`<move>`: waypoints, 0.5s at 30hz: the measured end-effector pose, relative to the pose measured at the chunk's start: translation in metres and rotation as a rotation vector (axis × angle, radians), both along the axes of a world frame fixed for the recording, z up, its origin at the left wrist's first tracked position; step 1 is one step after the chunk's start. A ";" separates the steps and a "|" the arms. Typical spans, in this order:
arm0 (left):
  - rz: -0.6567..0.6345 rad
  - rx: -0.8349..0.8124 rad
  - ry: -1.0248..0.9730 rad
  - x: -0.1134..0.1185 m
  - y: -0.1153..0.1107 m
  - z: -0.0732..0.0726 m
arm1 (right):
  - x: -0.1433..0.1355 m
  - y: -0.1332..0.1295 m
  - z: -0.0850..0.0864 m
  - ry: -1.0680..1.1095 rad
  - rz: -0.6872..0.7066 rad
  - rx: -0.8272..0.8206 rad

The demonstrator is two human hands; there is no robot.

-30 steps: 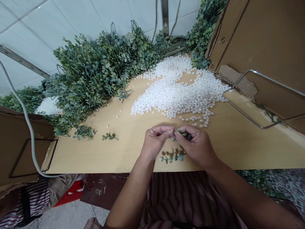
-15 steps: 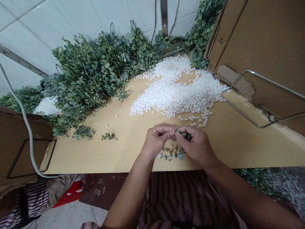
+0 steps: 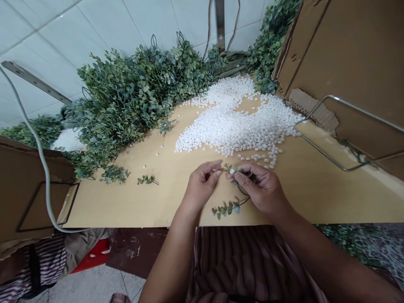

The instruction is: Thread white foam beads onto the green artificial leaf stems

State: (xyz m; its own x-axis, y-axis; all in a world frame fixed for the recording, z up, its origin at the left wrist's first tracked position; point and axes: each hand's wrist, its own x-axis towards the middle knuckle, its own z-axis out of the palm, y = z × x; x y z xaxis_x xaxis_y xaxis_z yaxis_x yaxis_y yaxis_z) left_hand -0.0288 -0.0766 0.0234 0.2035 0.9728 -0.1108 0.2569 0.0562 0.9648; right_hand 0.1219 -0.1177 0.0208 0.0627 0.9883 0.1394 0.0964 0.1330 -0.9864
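Observation:
My right hand is closed on an artificial leaf sprig, pinched between thumb and forefinger. A white bead shows on it at the fingertips. From the same hand a dark thin stem runs down to a second leafy branch just over the tabletop, near the front edge. My left hand is just left of the sprig, its thumb and forefinger slightly apart with nothing seen between them; its other fingers are curled and partly hidden. Beyond both hands lies a spread heap of white beads.
A big pile of artificial greenery stands along the tiled wall. A small loose sprig lies left of my hands. Cardboard boxes with a metal wire handle flank the right side. A white cable hangs at the left.
My left fingers have parted and drawn left, away from the right fingertips. The sprig's tip and white bead now show. The lower branch has tilted, and the view has shifted slightly.

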 end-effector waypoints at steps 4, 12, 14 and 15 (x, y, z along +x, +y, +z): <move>-0.117 0.032 0.159 0.007 0.006 -0.002 | 0.002 0.000 0.000 -0.045 0.113 0.129; -0.057 0.011 0.094 0.009 0.010 -0.006 | 0.007 -0.006 0.004 0.049 0.346 0.237; -0.004 -0.059 -0.076 0.007 0.009 -0.005 | 0.015 -0.009 0.008 0.210 0.462 0.204; 0.006 -0.084 -0.152 0.006 0.008 -0.004 | 0.020 -0.009 0.010 0.297 0.484 0.196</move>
State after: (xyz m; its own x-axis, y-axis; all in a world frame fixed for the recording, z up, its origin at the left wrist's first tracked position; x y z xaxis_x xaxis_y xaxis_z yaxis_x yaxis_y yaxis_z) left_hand -0.0228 -0.0688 0.0199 0.2180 0.9628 -0.1597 0.1074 0.1390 0.9845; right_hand 0.1416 -0.1268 0.0305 -0.3241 0.8718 0.3672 -0.2967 0.2749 -0.9145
